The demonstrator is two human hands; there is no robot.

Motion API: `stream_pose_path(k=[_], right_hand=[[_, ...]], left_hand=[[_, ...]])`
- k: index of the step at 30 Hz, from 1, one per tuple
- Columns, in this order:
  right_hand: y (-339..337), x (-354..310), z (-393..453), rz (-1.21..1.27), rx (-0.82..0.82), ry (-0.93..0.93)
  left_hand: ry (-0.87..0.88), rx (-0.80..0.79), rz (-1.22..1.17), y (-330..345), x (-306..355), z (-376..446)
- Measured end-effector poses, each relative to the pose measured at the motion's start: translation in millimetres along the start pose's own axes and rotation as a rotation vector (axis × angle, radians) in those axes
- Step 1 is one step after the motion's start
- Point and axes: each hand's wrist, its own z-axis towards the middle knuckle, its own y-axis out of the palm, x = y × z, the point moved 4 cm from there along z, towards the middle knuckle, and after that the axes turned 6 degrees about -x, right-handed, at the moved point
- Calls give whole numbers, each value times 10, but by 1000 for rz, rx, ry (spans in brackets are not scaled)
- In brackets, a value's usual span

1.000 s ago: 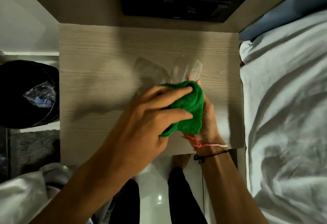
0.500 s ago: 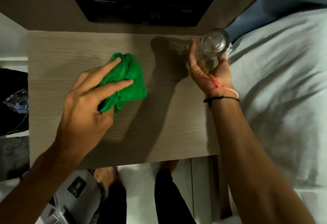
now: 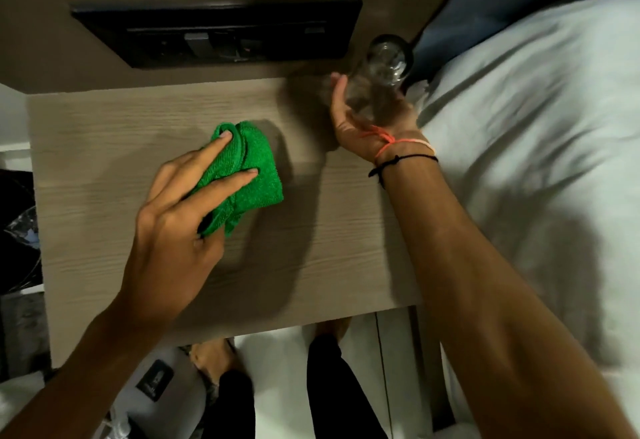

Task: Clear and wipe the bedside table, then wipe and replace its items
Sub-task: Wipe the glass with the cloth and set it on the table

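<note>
- Right-hand fingers [image 3: 341,87]: curled around the lower body of the clear glass [image 3: 379,73]; the grasp is closed on it.
- Right hand [image 3: 372,116]: holds the glass at the back right corner of the bedside table [image 3: 104,147], beside the bed [image 3: 536,127]. Whether the base touches the tabletop cannot be determined.
- Glass, handling: judged rigid, fragile and smooth-walled, therefore prone to slip. Take hold around the lower body, not the rim. Set it down gently and upright.
- Left-hand fingers [image 3: 221,142]: extended, pressing flat on the green cloth [image 3: 256,168].
- Left hand [image 3: 173,227]: pins the cloth to the tabletop near its centre.
- Cloth, handling: judged soft, light and compliant. It bunches under pressure; grip a fold or press with a flat hand.
</note>
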Motion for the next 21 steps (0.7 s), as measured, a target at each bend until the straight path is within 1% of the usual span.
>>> stream_pose_path(k=[2, 3, 5, 6, 7, 9, 10, 11, 12, 13, 14, 16, 17, 18, 20, 21], right_hand=[[-49, 78, -81, -24, -12, 43], [-74, 103, -176, -93, -14, 40], [-101, 171, -436, -332, 9, 8], [-98, 179, -607, -481, 30, -60], [-111, 78, -874, -616, 50, -204], [-134, -163, -1477, -819, 67, -613], [-170, -275, -1809, -931, 100, -840], [-226, -381, -2139, -1059, 193, -1067], [-322, -530, -2520, -1171, 358, -1306], [-451, -678, -2881, -1240, 546, -1507], [-564, -778, -3128, -1269, 693, -1628], [-863, -1035, -3586, -1281, 980, -1746], [-1025, -1173, -3752, -1308, 1132, -1756], [-1169, -1309, -3852, -1356, 1276, -1710], [-1418, -1568, -4002, -1460, 1545, -1482], [-1583, -1710, -4077, -1497, 1623, -1340]], left_hand=[[40, 16, 31, -34, 110, 59], [75, 21, 41, -42, 196, 98], [129, 31, 44, -40, 336, 174], [161, 36, 41, -44, 424, 222], [217, 30, 28, 8, 600, 278], [345, 23, -7, 122, 1033, 338], [407, 27, -24, 152, 1269, 353], [465, 32, -37, 180, 1502, 352], [525, 31, -57, 249, 1790, 345], [581, 15, -74, 328, 2081, 330], [623, 2, -70, 396, 2307, 331], [720, 0, -83, 613, 2811, 317], [769, 22, -100, 739, 3034, 302], [809, 52, -109, 839, 3221, 282], [868, 72, -124, 1045, 3513, 264], [898, 54, -131, 1192, 3656, 245]])
